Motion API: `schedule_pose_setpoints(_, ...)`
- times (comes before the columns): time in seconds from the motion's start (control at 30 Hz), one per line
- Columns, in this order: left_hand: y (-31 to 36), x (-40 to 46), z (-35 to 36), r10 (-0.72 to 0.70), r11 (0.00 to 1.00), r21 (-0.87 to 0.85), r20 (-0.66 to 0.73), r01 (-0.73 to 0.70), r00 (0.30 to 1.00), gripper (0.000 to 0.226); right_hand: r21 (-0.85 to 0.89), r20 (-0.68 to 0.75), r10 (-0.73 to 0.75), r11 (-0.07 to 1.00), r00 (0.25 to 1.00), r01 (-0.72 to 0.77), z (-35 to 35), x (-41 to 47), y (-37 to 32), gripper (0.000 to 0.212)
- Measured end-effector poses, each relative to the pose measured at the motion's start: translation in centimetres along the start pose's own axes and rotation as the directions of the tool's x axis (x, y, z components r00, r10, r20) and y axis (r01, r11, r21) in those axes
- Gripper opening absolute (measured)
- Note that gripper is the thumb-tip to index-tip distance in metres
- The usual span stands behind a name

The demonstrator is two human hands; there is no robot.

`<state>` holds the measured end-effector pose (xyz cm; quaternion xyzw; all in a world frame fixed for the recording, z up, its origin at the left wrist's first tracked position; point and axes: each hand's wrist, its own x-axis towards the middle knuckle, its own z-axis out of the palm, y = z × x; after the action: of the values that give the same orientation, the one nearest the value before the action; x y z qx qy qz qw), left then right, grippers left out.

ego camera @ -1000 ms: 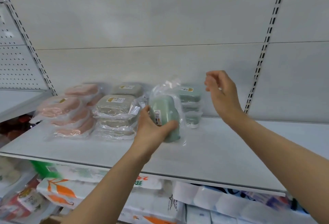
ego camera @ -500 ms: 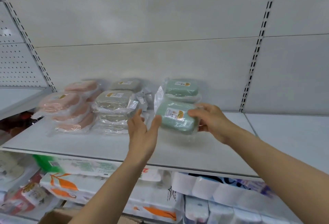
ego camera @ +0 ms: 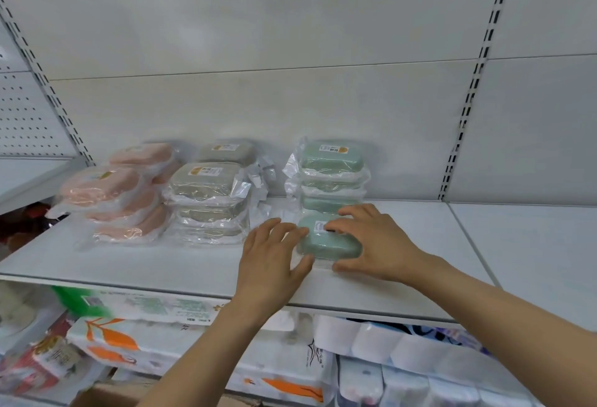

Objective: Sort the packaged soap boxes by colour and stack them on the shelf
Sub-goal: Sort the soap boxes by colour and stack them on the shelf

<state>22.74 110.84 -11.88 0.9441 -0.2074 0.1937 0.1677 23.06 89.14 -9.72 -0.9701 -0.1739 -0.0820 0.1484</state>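
Now, both hands are down on the shelf (ego camera: 420, 245) with a green box (ego camera: 326, 242) between them, flat near the front edge, just in front of the green stack (ego camera: 329, 174). The right hand (ego camera: 378, 242) lies over the box's right end, fingers curved across the top and the thumb against the near side, so it looks to be holding it. The left hand (ego camera: 274, 251) is spread open, fingers straight, its tips touching the box's left end as if to square it up.

So where does the sorting stand? Well along, by the look of it. Toward the left edge there are pink boxes (ego camera: 113, 193) piled in two heaps, one behind the other. Next along come grey boxes (ego camera: 206, 190), also two heaps front and back, with loose wrap sticking out on their right. Then the green stack sits at the back wall, several high, label up. Each colour keeps to its own place; nothing looks mixed.

What's left, I'd judge, is this one green box: it sits on the shelf, not on the pile, so it either starts a second green heap in front or goes up top. Whether more boxes wait out of sight, I can't tell.
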Motion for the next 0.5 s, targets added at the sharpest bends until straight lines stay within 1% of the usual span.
schedule_pose_setpoints(0.03,-0.1,0.3,-0.1,0.011,1.0,-0.001,0.001,-0.011,1.0,0.051,-0.044,-0.016,-0.009,0.999,1.0,0.009,0.3,0.4,0.0,0.058)
schedule_pose_setpoints(0.1,-0.2,1.0,-0.3,0.029,0.999,0.019,0.023,-0.03,0.999,0.056,-0.047,-0.056,0.004,0.999,0.998,-0.007,0.8,1.2,0.0,0.051)
schedule_pose_setpoints(0.2,0.2,2.0,-1.0,0.006,0.992,0.122,0.148,-0.024,0.989,0.064,-0.086,-0.083,0.042,0.995,0.996,-0.049,1.2,2.2,-0.2,0.05)
schedule_pose_setpoints(0.27,0.3,2.3,-1.3,-0.026,0.985,0.172,0.189,-0.007,0.982,0.069,-0.118,-0.086,0.054,0.991,0.995,-0.063,1.5,2.4,-0.4,0.05)
schedule_pose_setpoints(0.4,0.6,2.0,-1.6,-0.03,0.989,0.146,0.162,0.006,0.986,0.071,-0.149,-0.064,0.046,0.987,0.997,-0.055,1.1,2.0,-0.6,0.053)
schedule_pose_setpoints(0.43,0.7,1.8,-1.6,-0.023,0.991,0.136,0.141,0.003,0.99,0.069,-0.145,-0.068,0.053,0.987,0.996,-0.062,0.7,1.4,-0.5,0.054)
schedule_pose_setpoints(0.5,1.4,1.2,-1.5,0.019,0.994,0.106,0.053,-0.024,0.998,0.066,-0.167,-0.109,0.054,0.983,0.993,-0.072,-0.3,-0.4,-0.1,0.058)
